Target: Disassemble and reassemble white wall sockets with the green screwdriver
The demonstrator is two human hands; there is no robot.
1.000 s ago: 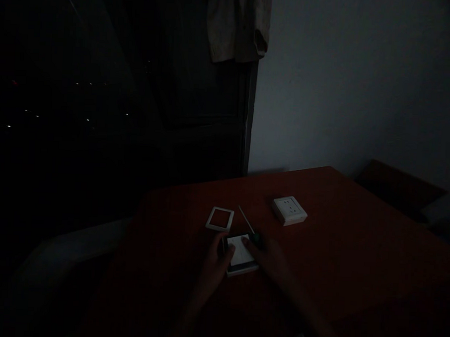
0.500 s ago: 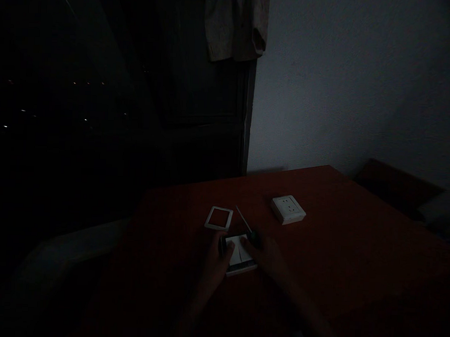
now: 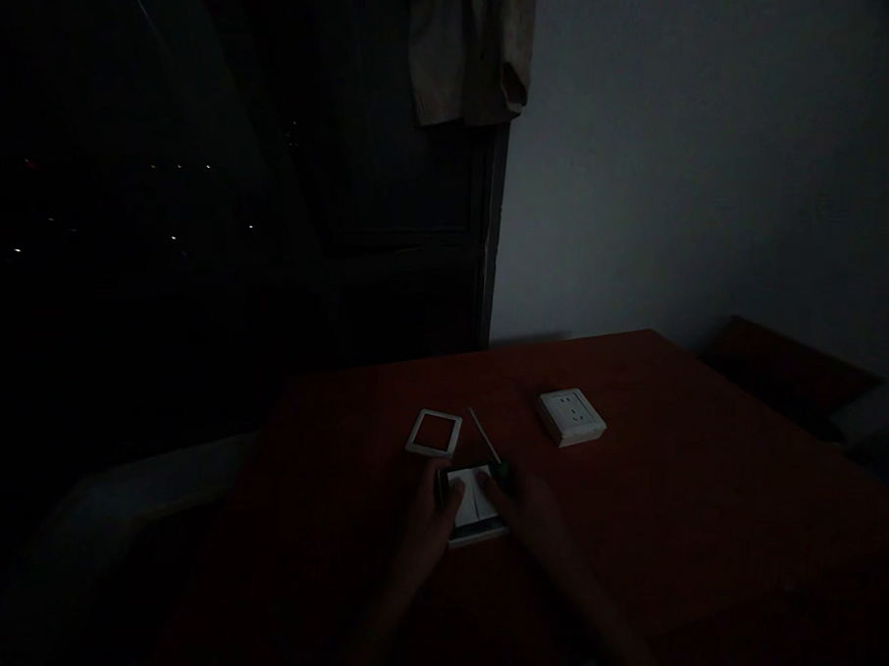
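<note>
A white wall switch (image 3: 475,506) with two rockers and a dark border lies between my two hands near the front of the table. My left hand (image 3: 435,504) grips its left edge, thumb resting on the left rocker. From the other side my right hand (image 3: 529,509) clasps it, with the thumb on the right rocker. A screwdriver (image 3: 486,437) with a green handle points away from me just beyond the switch. Its handle is partly hidden at my right hand, and whether the fingers touch it I cannot tell. A square white frame (image 3: 413,442) lies flat beyond my left hand.
A white wall socket (image 3: 571,417) on a thick base sits on the reddish table (image 3: 675,461), right of the screwdriver. Behind are a pale wall (image 3: 680,167), a dark window and a hanging cloth (image 3: 471,59). The room is very dim.
The view has shifted slightly. Both hands stay on the switch, with thumbs in nearly the same places; the other things on the table have not moved.
</note>
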